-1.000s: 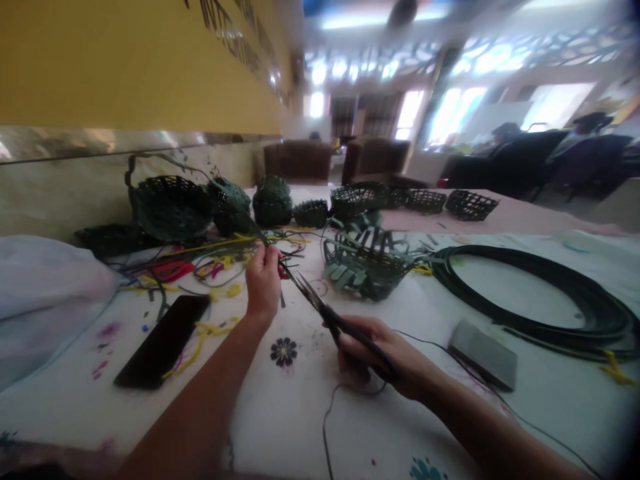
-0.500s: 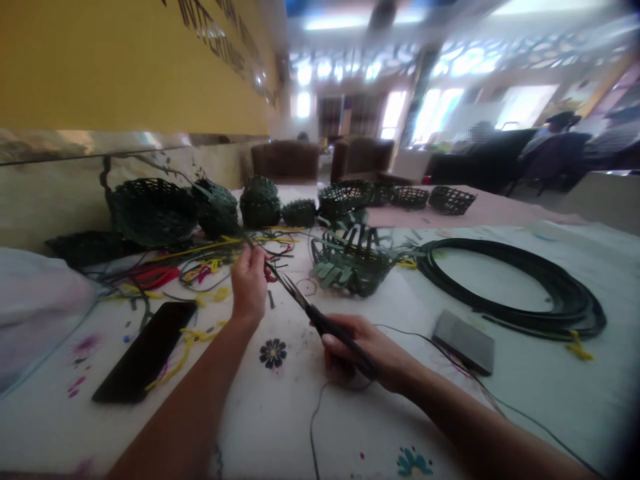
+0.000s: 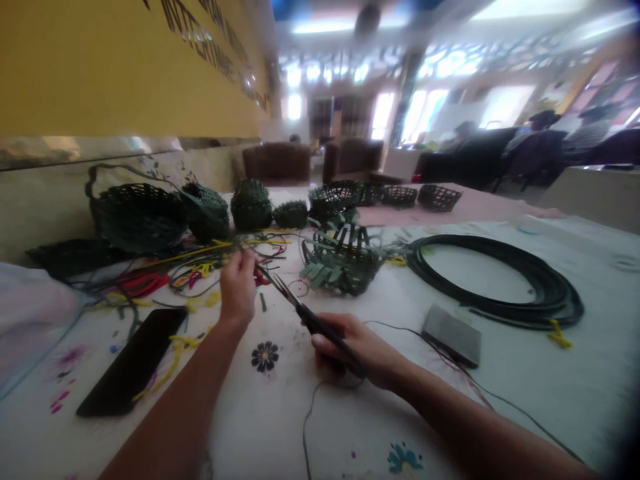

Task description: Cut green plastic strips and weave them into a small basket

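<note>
My left hand [image 3: 238, 287] is closed in a pinch on a thin dark green strip [image 3: 256, 260] above the white tablecloth. My right hand [image 3: 357, 350] grips the black handles of a pair of scissors [image 3: 300, 308], whose blades point up-left toward the strip, right by my left fingers. Just beyond the scissors stands an unfinished green woven basket [image 3: 340, 259] with loose strip ends sticking up.
Several finished dark green baskets [image 3: 140, 217] line the back of the table. Yellow, red and green scraps [image 3: 165, 275] lie left of my hand. A black phone [image 3: 133, 360], a grey flat box [image 3: 451, 335], a coil of green strip [image 3: 495, 277] and a thin black cable [image 3: 310, 413] lie around. People sit far right.
The view has drifted, so everything sits a little further left and lower. Both hands keep their grips, with the scissors' blades still at the strip.
</note>
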A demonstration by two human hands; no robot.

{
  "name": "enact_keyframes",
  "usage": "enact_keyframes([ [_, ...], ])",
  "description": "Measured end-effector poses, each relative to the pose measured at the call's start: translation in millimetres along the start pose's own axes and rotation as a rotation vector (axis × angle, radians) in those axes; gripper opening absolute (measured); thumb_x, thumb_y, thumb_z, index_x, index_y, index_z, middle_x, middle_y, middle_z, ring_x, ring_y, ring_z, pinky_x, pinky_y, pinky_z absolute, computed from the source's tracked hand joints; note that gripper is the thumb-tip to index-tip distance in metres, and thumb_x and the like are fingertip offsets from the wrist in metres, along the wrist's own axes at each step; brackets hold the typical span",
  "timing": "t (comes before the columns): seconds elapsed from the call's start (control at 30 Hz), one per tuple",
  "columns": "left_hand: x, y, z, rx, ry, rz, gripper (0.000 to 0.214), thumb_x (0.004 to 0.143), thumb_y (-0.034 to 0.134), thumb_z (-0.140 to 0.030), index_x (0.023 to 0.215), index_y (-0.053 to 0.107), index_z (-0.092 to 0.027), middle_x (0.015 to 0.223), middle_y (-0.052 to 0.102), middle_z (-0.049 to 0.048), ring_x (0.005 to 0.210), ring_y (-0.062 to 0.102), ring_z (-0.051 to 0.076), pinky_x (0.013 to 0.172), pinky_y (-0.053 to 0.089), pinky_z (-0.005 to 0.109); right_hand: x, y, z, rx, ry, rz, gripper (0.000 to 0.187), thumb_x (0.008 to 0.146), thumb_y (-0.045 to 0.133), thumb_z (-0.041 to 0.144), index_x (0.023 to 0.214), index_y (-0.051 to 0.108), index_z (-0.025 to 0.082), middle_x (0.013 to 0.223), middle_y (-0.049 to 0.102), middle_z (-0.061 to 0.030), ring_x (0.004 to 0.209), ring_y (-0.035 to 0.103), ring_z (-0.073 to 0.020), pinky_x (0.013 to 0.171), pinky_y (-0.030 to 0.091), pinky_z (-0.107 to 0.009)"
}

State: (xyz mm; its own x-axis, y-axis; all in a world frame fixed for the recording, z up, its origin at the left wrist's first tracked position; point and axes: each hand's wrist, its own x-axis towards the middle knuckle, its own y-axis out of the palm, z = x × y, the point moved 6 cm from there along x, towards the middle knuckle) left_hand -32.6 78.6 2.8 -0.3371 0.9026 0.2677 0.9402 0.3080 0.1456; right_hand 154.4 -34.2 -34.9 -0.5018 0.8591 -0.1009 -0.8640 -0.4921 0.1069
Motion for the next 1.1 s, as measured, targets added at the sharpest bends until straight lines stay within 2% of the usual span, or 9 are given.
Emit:
enact_keyframes([
  [0.17, 1.9, 0.7, 1.8, 0.029, -0.046, 0.034, 0.027, 0.085, 0.061, -0.039, 0.068, 0.055, -0.018, 0.051, 0.048, -0.0047, 0.042, 0.048, 0.008, 0.04, 0.044, 0.016, 0.3, 0.0, -0.9, -0.01, 0.0, 0.002, 0.053, 0.073, 0.074, 0.062, 0.091, 0.056, 0.016, 0.063, 0.059, 0.0017, 0.047, 0.051, -0.0077, 0.042, 0.038, -0.018],
  [0.43, 2.4, -0.9, -6.0, 0.059, 0.078, 0.06, 0.028, 0.084, 0.06, -0.04, 0.067, 0.055, -0.019, 0.05, 0.046, -0.0047, 0.039, 0.044, 0.009, 0.036, 0.042, 0.018, -1.8, 2.1, 1.9, -0.059, 0.006, 0.022, 0.051, 0.075, 0.073, 0.06, 0.091, 0.057, 0.015, 0.064, 0.058, 0.0016, 0.048, 0.05, -0.0075, 0.043, 0.036, -0.018],
  [0.6, 0.8, -1.2, -8.8, 0.063, 0.104, 0.053, 0.028, 0.085, 0.058, -0.04, 0.067, 0.055, -0.019, 0.051, 0.046, -0.0044, 0.041, 0.045, 0.009, 0.037, 0.043, 0.018, -1.8, 2.5, 2.8, -0.075, 0.014, 0.034, 0.05, 0.076, 0.072, 0.06, 0.091, 0.057, 0.015, 0.063, 0.058, 0.0017, 0.047, 0.05, -0.0076, 0.042, 0.035, -0.018],
  [1.1, -6.2, 1.1, -22.3, 0.187, 0.224, 0.106, 0.029, 0.089, 0.055, -0.039, 0.069, 0.055, -0.019, 0.054, 0.051, -0.0033, 0.046, 0.05, 0.009, 0.042, 0.042, 0.018, -3.9, 3.1, 4.6, 0.074, 0.01, 0.055, 0.047, 0.078, 0.07, 0.058, 0.084, 0.053, 0.015, 0.062, 0.063, -0.0018, 0.043, 0.052, -0.0082, 0.041, 0.034, -0.019],
])
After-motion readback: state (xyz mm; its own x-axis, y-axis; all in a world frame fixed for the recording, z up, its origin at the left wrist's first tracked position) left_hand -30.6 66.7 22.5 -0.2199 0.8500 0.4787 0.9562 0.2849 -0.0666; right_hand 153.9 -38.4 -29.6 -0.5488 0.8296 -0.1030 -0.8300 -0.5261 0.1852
